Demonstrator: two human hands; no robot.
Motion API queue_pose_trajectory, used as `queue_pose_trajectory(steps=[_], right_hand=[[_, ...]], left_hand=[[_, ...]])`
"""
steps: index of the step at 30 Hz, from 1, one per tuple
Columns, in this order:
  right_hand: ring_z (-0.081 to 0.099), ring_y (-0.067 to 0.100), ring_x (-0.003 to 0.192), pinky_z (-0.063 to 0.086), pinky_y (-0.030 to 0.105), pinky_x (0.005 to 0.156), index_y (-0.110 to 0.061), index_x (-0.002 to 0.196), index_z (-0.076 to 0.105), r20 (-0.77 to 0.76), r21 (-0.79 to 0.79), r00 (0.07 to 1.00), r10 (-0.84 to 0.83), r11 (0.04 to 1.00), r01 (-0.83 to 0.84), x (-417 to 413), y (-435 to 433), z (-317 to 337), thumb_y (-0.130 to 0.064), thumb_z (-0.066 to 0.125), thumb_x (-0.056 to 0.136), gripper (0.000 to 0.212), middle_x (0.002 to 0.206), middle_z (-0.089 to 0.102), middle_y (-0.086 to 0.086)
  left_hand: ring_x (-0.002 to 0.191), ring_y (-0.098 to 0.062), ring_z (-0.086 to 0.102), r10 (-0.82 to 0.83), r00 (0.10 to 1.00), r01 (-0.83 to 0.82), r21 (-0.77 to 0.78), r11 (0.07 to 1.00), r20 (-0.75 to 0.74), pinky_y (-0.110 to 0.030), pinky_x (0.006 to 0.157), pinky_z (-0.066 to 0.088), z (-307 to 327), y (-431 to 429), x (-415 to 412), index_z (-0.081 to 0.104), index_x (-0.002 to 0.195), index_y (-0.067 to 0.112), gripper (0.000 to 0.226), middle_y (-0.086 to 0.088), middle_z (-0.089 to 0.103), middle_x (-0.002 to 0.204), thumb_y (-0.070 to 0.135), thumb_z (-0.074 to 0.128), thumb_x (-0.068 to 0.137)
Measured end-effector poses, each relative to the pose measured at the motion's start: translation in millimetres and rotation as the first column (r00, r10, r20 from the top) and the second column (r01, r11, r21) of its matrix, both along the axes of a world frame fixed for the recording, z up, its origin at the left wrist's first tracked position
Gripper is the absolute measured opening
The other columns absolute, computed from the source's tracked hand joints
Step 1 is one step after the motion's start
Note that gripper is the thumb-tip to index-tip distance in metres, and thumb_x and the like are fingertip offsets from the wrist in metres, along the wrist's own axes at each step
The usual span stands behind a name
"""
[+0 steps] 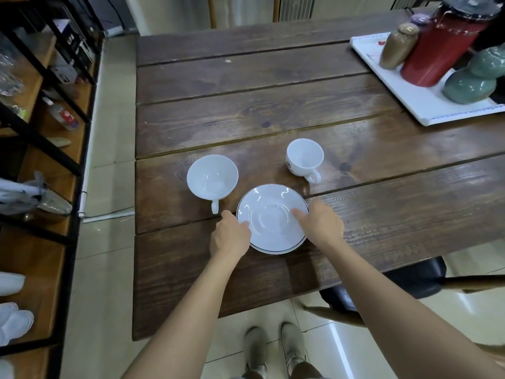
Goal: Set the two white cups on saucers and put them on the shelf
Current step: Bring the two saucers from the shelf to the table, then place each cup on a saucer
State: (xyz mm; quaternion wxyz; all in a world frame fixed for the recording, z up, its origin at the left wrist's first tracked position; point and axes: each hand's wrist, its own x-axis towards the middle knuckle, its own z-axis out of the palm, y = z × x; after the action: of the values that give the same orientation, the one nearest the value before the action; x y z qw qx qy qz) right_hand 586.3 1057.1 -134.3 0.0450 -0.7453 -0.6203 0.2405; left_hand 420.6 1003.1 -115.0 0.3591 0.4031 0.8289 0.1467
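A white saucer [271, 222] lies flat on the wooden counter [246, 110], near a wide cup [212, 177] and a small cup [304, 157]. The left grip [231, 236] and right grip [322, 225] pinch its opposite edges, thumbs on top.

Bare forearms [191, 310], pale beige lace-up shoes [293, 348] and brown trouser hems [304, 372] show.
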Motion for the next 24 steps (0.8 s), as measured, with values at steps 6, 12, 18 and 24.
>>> queue_pose_trajectory(steps=[6,12,18,24], right_hand=[[0.054,0.024,0.074,0.034,0.034,0.063,-0.013,0.083,0.044,-0.258,0.142,0.966,-0.017,0.988,0.056,5.7,-6.8,4.2,-0.043,0.053,0.086,0.031,0.073,0.051,-0.004],[0.044,0.012,0.061,0.036,0.03,0.055,-0.023,0.067,0.037,-0.562,0.241,0.825,-0.064,0.941,0.237,34.9,-1.7,23.4,-0.036,0.06,0.081,0.03,0.066,0.045,-0.008],[0.041,0.008,0.057,0.035,0.026,0.053,-0.022,0.066,0.038,-0.642,0.248,0.761,-0.096,0.913,0.324,91.4,16.3,38.7,-0.032,0.064,0.08,0.031,0.065,0.045,-0.008],[0.046,0.006,0.06,0.034,0.026,0.052,-0.021,0.069,0.04,-0.572,0.221,0.806,-0.153,0.918,0.331,150.7,23.1,31.4,-0.033,0.061,0.083,0.028,0.068,0.049,-0.008]], left_hand=[[0.071,-0.017,0.052,-0.035,0.994,0.029,0.054,0.998,0.105,-0.029,0.055,0.038,5.1,-4.5,-5.4,0.044,0.089,0.014,0.013,-0.003,0.053,0.086,0.026,0.045,0.093],[0.057,-0.013,0.036,-0.085,0.985,0.014,0.416,0.909,0.153,-0.021,0.052,0.026,33.9,2.4,19.5,0.031,0.067,0.021,0.03,0.004,0.035,0.064,0.016,0.053,0.087],[0.067,-0.016,0.049,-0.152,0.923,-0.041,0.482,0.875,0.355,-0.026,0.06,0.04,41.2,16.5,78.4,0.039,0.073,0.025,0.024,-0.003,0.048,0.072,0.032,0.058,0.087],[0.058,-0.012,0.047,-0.125,0.836,-0.094,0.364,0.927,0.534,-0.018,0.044,0.036,28.7,30.7,137.3,0.042,0.079,0.027,0.023,-0.001,0.051,0.074,0.043,0.058,0.084]])
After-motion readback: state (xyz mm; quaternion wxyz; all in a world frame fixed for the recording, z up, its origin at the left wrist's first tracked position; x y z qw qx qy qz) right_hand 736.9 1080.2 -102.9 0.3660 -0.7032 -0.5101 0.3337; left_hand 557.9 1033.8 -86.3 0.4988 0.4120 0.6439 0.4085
